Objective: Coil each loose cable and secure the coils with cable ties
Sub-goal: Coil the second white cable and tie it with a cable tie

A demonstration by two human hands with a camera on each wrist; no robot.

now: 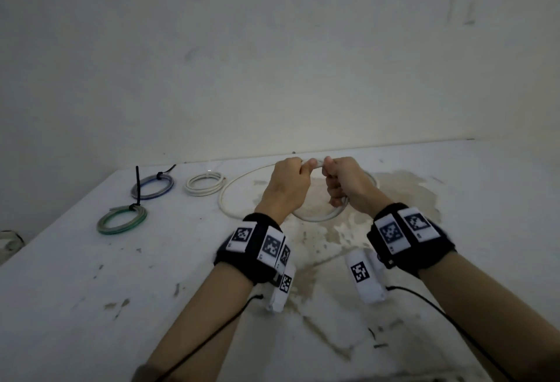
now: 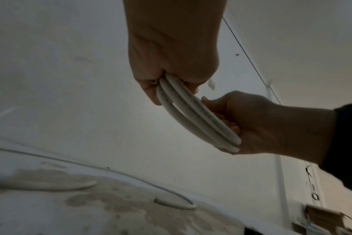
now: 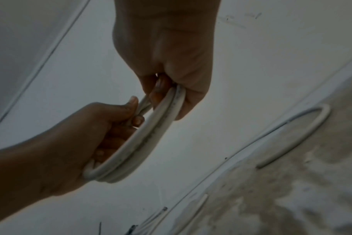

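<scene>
Table: the white, stained table (image 1: 91, 275) lies under both hands, and all the cables are on it or above it.
White cable: the white cable (image 1: 315, 218) is partly coiled; its turns are held between the two hands, above the table, and its loose part (image 1: 230, 187) curves on the table to the left of the left hand and beyond it.
Left hand: the left hand (image 1: 288, 181) is curled around the turns of the coil (image 2: 191, 111) and grips them.
Right hand: the right hand (image 1: 345, 181) is clamped on the same coil (image 3: 151, 130), close beside the left hand; the thumbs nearly meet.
White coil: a white coil (image 1: 204, 184) lies left of the left hand.
Blue coil: a blue coil (image 1: 152, 187) with a black tie lies farther left.
Green coil: a green coil (image 1: 121, 219), also tied, lies far left and nearer to the person.
</scene>
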